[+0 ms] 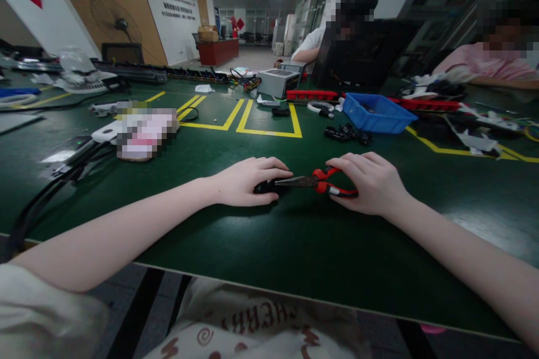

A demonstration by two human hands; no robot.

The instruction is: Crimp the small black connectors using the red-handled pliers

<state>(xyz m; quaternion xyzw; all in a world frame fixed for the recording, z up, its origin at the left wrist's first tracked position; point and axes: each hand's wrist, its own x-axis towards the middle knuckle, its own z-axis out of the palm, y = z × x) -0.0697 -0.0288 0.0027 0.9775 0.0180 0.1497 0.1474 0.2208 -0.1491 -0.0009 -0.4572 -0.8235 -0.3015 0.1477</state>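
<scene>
In the head view, my right hand [373,182] is closed around the red and black handles of a pair of needle-nose pliers [320,180]. Their long jaws point left, toward my left hand [248,180]. Between the thumb and fingers of that hand is a small black part [264,186], mostly covered, so its kind is unclear. The jaw tips meet or overlap this part; whether they grip it I cannot tell. Both hands rest low over the green tabletop [269,247], near its front edge.
A blue bin [377,113] stands beyond my right hand, with black connector pieces [347,133] before it. A grey metal box [278,82] sits further back. Left lie a pink phone-like object [145,134] and black cables [63,179]. Two people sit across the table.
</scene>
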